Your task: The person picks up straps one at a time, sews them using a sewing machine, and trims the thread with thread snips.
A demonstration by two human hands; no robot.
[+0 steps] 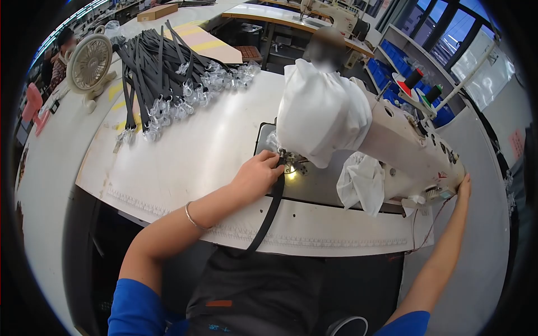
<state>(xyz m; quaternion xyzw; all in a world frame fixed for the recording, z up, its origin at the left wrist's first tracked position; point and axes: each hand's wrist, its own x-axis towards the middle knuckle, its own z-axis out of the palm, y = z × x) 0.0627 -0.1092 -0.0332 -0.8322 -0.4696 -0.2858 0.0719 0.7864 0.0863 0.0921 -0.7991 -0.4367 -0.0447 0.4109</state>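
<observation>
My left hand (256, 178) is closed on a black strap (271, 213), pinching it beside the lit needle area (291, 169) of a white sewing machine (403, 137). From there the strap hangs over the table's front edge toward my lap. Clear plastic (272, 140) shows just beyond my left fingertips. At the far right, my right hand (464, 185) grips the machine's handwheel end; its fingers are partly hidden there. White cloth (322, 109) wraps the machine head above the needle, and another white cloth piece (360, 182) hangs under the arm.
Many black straps (162, 67) with plastic-wrapped ends lie heaped at the back left. A fan (92, 64) stands beside them. Thread spools (413, 78) sit behind the machine. Across the aisle are another sewing machine (336, 17) and a person in white, partly hidden.
</observation>
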